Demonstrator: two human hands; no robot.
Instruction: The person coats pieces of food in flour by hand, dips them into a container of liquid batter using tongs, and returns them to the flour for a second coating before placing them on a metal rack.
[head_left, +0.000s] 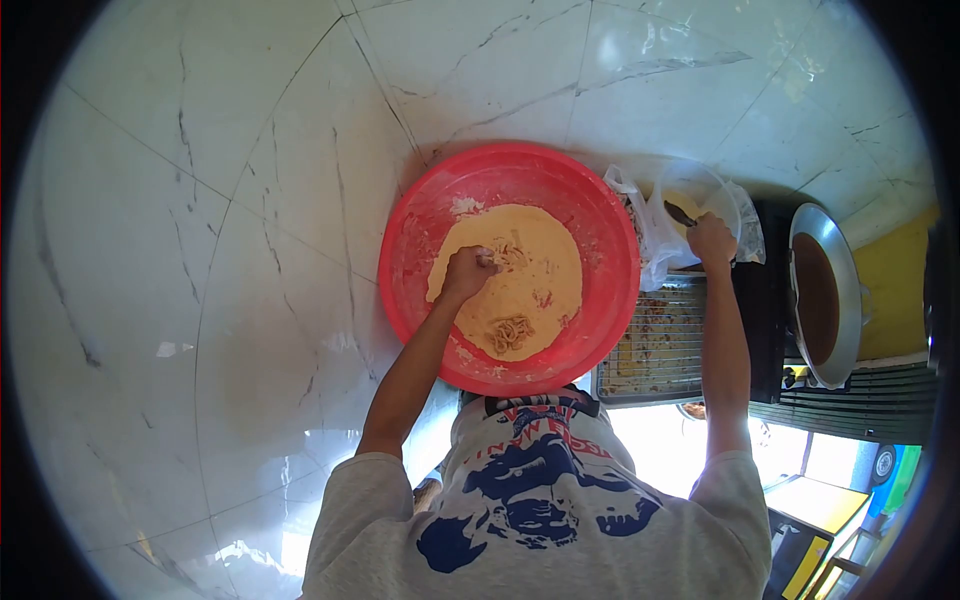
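Note:
Over a wide red basin (612, 330), my left hand (472, 272) hangs with its fingers pinched together; what they hold is too small to make out. Pale yellow flour (550, 290) covers the basin's bottom. Two clumps of flour-coated strips lie in it: one clump (510, 252) right beside my left fingertips, another clump (510, 334) nearer my body. My right hand (712, 240) is closed around a dark long utensil (680, 214). The utensil's end dips into a clear round tub (722, 190) with a pale yellowish content.
Clear plastic bags (655, 245) crowd around the tub. A wire rack over a crumb-strewn tray (652, 345) sits below my right forearm. Farther right, a large metal pan (850, 290) holds brown liquid. White marbled tiles (270, 270) surround the basin's left and far sides.

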